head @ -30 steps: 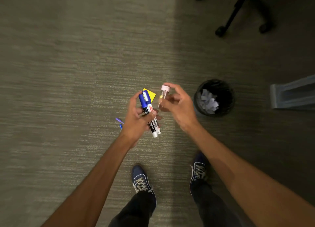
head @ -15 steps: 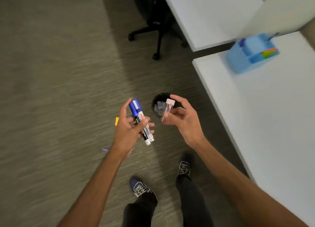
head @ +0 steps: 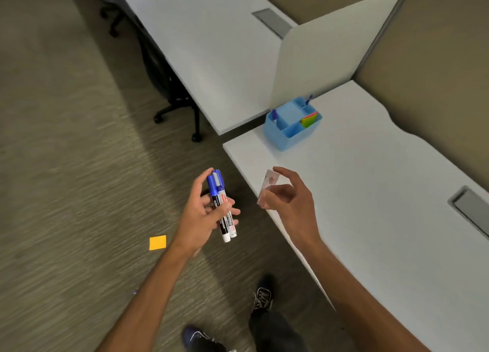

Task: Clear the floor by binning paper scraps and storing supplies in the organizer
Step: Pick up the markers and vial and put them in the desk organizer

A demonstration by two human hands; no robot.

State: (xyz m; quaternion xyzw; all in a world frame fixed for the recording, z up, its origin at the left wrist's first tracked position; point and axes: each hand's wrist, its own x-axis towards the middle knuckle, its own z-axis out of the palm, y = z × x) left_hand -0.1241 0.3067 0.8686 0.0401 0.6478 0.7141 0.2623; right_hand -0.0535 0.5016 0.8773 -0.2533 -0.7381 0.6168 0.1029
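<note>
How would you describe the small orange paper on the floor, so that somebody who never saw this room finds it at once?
Look at the carpet left of the near white desk. Beside the forearm of the left hand, which holds two markers, an orange sticky note lies flat. It is the only bright square on the floor.

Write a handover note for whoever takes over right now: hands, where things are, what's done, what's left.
Left hand grips two blue-capped markers.
Right hand pinches a small clear tube over the desk edge.
Blue organizer stands on the desk, multicoloured sticky notes in one compartment.
Done: markers and tube are off the floor.
Left: put them in the organizer, then pick up the orange sticky note lying on the carpet. The bin is out of view.
</note>
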